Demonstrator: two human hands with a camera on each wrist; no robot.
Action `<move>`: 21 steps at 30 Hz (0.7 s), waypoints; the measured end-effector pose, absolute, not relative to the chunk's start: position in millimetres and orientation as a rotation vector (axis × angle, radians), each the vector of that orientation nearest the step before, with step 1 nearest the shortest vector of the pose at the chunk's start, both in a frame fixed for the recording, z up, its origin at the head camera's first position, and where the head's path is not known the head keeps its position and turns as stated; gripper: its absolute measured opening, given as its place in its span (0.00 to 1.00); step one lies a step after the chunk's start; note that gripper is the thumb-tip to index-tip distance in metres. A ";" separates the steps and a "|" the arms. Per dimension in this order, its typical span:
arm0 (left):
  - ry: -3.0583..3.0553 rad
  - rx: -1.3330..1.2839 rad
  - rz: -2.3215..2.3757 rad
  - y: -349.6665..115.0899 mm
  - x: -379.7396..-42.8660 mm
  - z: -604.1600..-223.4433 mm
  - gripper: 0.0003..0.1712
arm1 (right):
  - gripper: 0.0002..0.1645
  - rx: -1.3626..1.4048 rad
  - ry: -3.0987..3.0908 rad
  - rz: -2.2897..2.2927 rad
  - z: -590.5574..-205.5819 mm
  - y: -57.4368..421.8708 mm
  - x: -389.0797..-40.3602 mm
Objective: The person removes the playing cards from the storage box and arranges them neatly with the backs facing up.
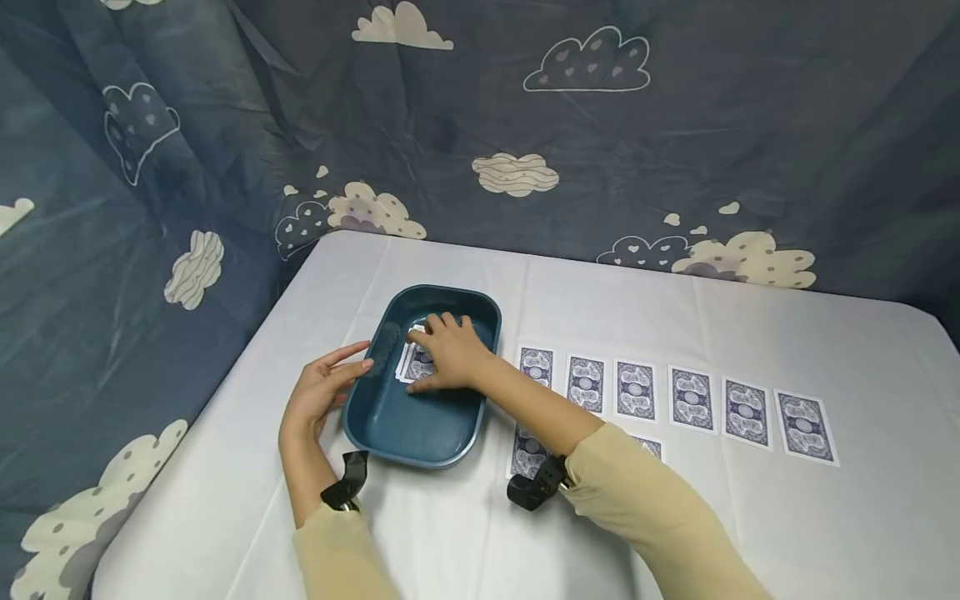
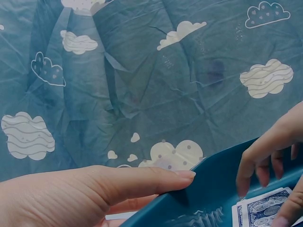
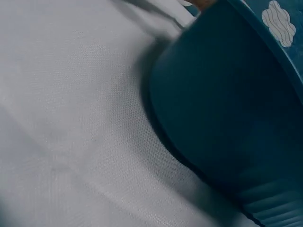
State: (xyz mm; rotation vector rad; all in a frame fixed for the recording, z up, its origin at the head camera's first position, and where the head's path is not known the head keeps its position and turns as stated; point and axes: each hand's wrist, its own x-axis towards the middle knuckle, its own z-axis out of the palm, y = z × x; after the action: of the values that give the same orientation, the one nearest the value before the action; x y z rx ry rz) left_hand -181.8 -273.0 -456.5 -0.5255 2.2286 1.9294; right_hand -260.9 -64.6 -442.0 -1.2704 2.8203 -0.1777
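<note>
A teal plastic tub (image 1: pixel 423 429) stands on the white-covered table. My left hand (image 1: pixel 318 392) holds its left rim, the thumb (image 2: pixel 165 179) over the edge and the other fingers along the outside. Inside the tub lies a small stack of playing cards (image 2: pixel 255 208), blue patterned backs up and slightly fanned. My right hand (image 1: pixel 450 354) reaches over the tub's right side, fingers spread above the stack, thumb and fingertips close to its edges. In the right wrist view only the tub's outer wall (image 3: pixel 213 109) and the cloth show; the hand is hidden.
Right of the tub, several face-down cards (image 1: pixel 636 390) lie in a row. A nearer row, with a card (image 1: pixel 527 454) beside the tub, is partly covered by the right forearm (image 1: pixel 540 408). A dark cloud-patterned curtain (image 1: pixel 465 108) hangs behind the table (image 1: pixel 600 300).
</note>
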 end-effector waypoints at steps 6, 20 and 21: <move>2.214 -0.535 1.951 -273.5 -182.0 -456.8 0.32 | 0.61 -1.083 2.828 -0.133 -442.5 -65.3 -261.3; 2.203 -0.547 1.955 -272.2 -183.1 -455.5 0.32 | 0.65 -0.992 2.765 -0.159 -440.9 -65.3 -261.7; 2.201 -0.550 1.954 -271.9 -183.4 -455.5 0.32 | 0.64 -0.989 2.758 -0.167 -440.7 -64.9 -261.7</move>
State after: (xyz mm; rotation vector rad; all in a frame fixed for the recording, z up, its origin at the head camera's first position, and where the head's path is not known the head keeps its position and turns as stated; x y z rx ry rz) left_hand -183.4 -271.9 -455.5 -0.5499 2.2013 1.9540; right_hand -261.7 -64.9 -440.7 -0.9892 2.7578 -0.1673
